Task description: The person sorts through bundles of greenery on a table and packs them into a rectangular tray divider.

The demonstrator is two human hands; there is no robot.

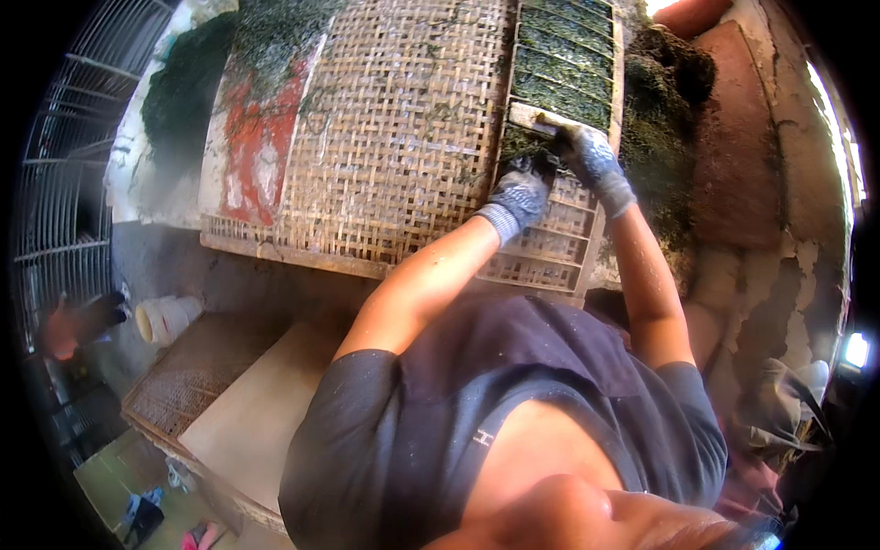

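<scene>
My left hand, in a grey knit glove, is over a long wooden frame with crosswise slats. Its fingers curl down into a dark green, shredded plant mass, and their tips are hidden. Just beyond it, my right hand, also gloved, closes around the right end of a pale flat bar that lies across the frame. Past the bar, a green layer fills the frame's far part; the near slats show bare mesh between them.
A wide woven bamboo mat with green scraps lies left of the frame. Dark green heaps stand on the right, with another heap at far left. Below left are a pale board, a mesh tray and a white bucket.
</scene>
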